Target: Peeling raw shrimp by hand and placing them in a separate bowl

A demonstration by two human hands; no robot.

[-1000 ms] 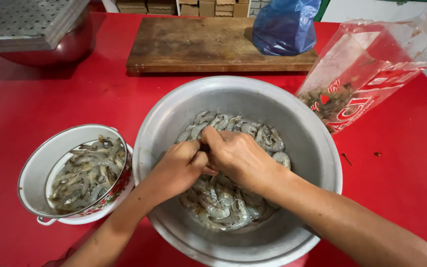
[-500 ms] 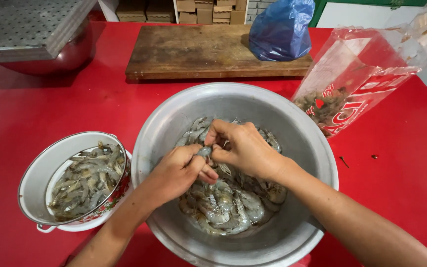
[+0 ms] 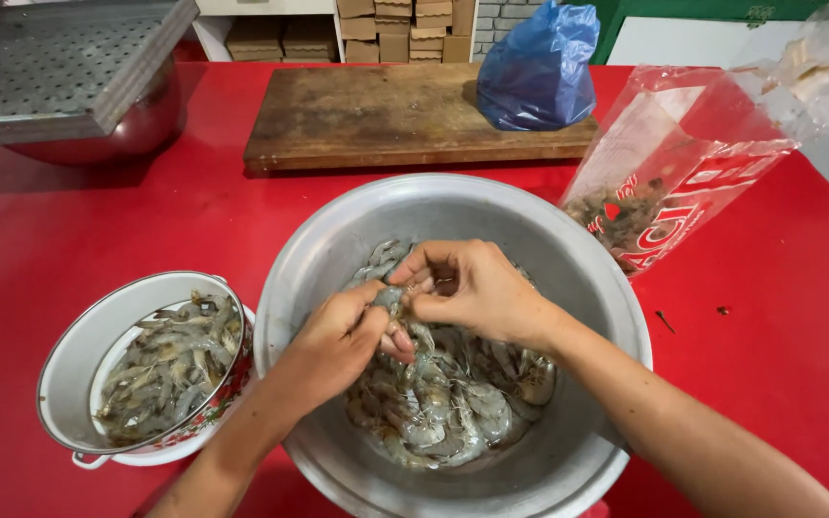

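A large metal basin (image 3: 338,240) sits in the middle of the red table, holding a heap of raw grey shrimp (image 3: 443,403). Both my hands are inside it, above the heap. My left hand (image 3: 338,341) and my right hand (image 3: 472,288) pinch one single shrimp (image 3: 391,299) between their fingertips, the fingers of both closed on it. To the left stands a small white enamel pot (image 3: 69,364) with a flowered rim, filled with more shrimp (image 3: 165,369).
A wooden cutting board (image 3: 376,115) lies behind the basin with a blue plastic bag (image 3: 539,72) on its right end. A clear printed plastic bag (image 3: 683,173) with scraps stands at the right. A perforated metal tray (image 3: 50,67) over a steel bowl sits far left.
Both hands stay over the basin working one shrimp; the right hand's fingers have shifted up and spread slightly over it. The view has drifted a little.
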